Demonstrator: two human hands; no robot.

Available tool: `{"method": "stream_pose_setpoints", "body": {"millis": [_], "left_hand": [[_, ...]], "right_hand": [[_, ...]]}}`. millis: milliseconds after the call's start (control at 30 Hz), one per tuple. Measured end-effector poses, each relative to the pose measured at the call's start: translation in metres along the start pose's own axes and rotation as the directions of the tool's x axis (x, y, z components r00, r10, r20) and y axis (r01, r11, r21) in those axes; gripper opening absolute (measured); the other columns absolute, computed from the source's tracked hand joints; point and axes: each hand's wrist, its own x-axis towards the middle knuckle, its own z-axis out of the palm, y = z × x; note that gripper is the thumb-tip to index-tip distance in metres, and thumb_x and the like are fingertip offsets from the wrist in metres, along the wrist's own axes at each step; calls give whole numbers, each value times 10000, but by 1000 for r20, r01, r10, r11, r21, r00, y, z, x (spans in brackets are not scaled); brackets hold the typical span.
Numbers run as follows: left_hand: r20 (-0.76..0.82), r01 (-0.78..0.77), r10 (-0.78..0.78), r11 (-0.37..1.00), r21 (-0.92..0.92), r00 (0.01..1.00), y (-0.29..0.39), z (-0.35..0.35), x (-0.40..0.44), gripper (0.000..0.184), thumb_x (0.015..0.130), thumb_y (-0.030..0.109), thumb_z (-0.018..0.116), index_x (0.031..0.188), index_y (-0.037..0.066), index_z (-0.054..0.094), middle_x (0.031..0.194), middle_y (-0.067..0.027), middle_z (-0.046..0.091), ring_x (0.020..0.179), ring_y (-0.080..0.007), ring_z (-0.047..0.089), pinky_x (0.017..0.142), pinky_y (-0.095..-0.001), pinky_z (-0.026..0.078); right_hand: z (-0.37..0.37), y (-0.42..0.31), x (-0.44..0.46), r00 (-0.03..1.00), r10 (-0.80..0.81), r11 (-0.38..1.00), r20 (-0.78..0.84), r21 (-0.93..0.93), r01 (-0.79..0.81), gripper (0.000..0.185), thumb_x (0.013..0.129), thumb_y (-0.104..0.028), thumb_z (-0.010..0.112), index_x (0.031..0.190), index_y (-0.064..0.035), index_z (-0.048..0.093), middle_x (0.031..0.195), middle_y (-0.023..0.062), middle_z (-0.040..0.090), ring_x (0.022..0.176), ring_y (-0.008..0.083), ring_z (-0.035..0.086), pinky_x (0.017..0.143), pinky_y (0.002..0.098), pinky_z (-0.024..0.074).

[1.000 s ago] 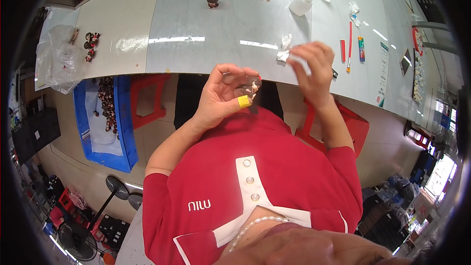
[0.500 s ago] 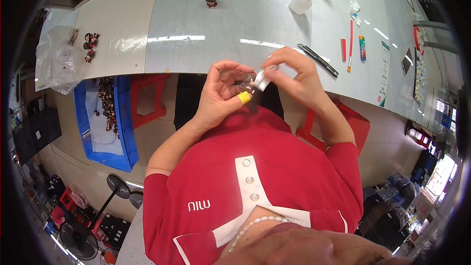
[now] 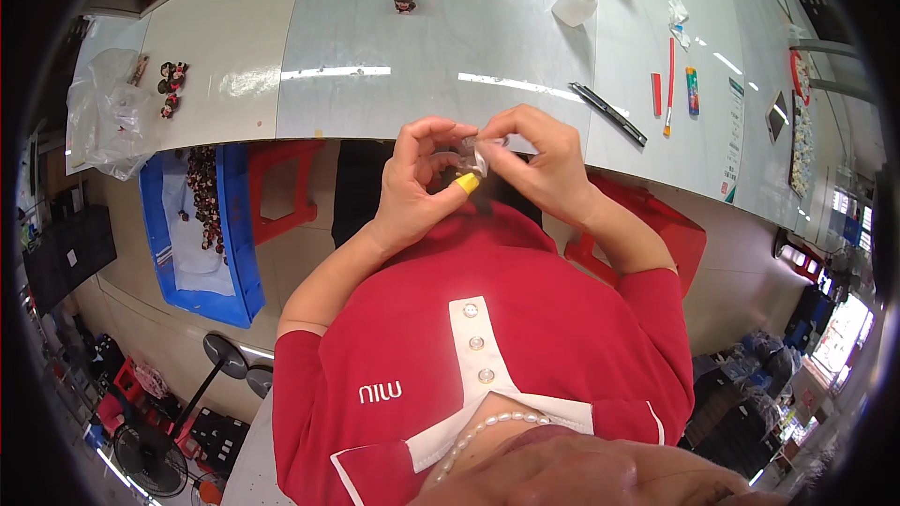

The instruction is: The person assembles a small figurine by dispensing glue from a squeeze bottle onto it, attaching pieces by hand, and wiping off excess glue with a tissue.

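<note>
My left hand [image 3: 419,176] is closed around a small dark brown figurine [image 3: 466,167], mostly hidden by the fingers. Yellow tape [image 3: 468,183] wraps the left thumb tip. Pinched in my right hand [image 3: 547,161] is a crumpled white wipe [image 3: 482,157], which is against the figurine. Both hands meet in front of the table's near edge, above my lap. Farther back on the table stands another brown-haired figurine [image 3: 403,0].
On the table are a white squeeze bottle [image 3: 576,7], a black pen [image 3: 607,115], a red-handled brush [image 3: 669,84] and a lighter [image 3: 693,92]. At left are a clear plastic bag [image 3: 112,112] and several figurines [image 3: 170,86]. Below sits a blue crate [image 3: 248,272] beside a red stool [image 3: 286,215].
My right hand has moved left and in toward the left hand, bringing the white wipe onto the figurine. The left hand has barely shifted.
</note>
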Motion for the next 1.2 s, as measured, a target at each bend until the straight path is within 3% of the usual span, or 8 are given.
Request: {"method": "stream_pose_setpoints", "body": {"millis": [300, 400, 500, 733, 833, 933, 1067, 1200], "left_hand": [[-2, 20, -20, 1000, -20, 1000, -1, 2, 0, 531, 772, -71, 623, 1208, 54, 347, 1195, -120, 503, 1084, -165, 509, 873, -297, 453], [-17, 23, -24, 998, -61, 1000, 3, 3, 1, 517, 776, -72, 615, 1201, 54, 349, 1186, -121, 505, 1081, -168, 512, 883, -300, 451], [44, 38, -31, 985, -168, 999, 4, 11, -1, 504, 781, -84, 596, 1198, 57, 350, 1198, -132, 504, 1081, -175, 517, 894, -303, 453], [94, 157, -129, 893, -421, 987, 2, 0, 2, 407, 811, -65, 600, 1156, 50, 418, 1272, -183, 485, 1132, -199, 516, 965, -320, 434], [116, 202, -166, 843, -499, 979, -1, -2, 4, 346, 827, -16, 622, 1134, 31, 471, 1260, -184, 496, 1092, -189, 537, 958, -310, 436], [165, 263, -205, 770, -581, 965, -2, -5, 5, 305, 845, 4, 609, 1130, 18, 500, 1219, -142, 521, 1133, -188, 526, 998, -324, 420], [176, 315, -264, 708, -632, 948, -4, -5, 3, 319, 856, 35, 614, 1154, 8, 503, 1147, -107, 547, 1085, -169, 549, 984, -313, 431], [97, 316, -326, 727, -610, 940, -6, -3, 1, 316, 850, 48, 637, 1140, 14, 516, 1108, -94, 566, 1047, -152, 567, 942, -288, 458]], "right_hand": [[-6, -1, 3, 991, -99, 983, 85, -147, 111, 103, 732, -26, 689, 824, -52, 649, 841, 53, 614, 857, 194, 551, 744, 308, 443], [-2, -2, 6, 982, -189, 969, -12, -167, 184, 98, 731, -54, 691, 807, -55, 630, 825, 71, 620, 782, 236, 578, 716, 347, 455], [-2, 10, 10, 972, 22, 999, -235, -37, -32, 114, 746, -45, 688, 841, -53, 626, 795, 75, 621, 731, 236, 588, 703, 335, 449], [-31, 33, 22, 921, -348, 720, -173, -679, 144, 105, 788, -71, 664, 881, -37, 629, 992, 100, 613, 879, 260, 584, 733, 335, 457], [-29, 25, 9, 987, -82, 972, -139, -229, 48, 169, 790, -92, 664, 944, -37, 624, 1119, 92, 574, 988, 240, 557, 797, 344, 448], [-25, 13, -1, 972, 161, 919, 172, 334, -212, 231, 798, -108, 656, 1012, -38, 603, 1119, 72, 579, 1029, 202, 551, 835, 328, 449], [-17, 9, -6, 881, 266, 855, 391, 327, -403, 290, 837, -84, 630, 1103, -4, 547, 1109, 68, 549, 991, 137, 547, 874, 285, 440], [-12, 12, -10, 864, 340, 803, 370, 364, -472, 266, 857, -61, 628, 1099, 2, 539, 1039, 55, 569, 965, 118, 556, 862, 264, 457]]}}
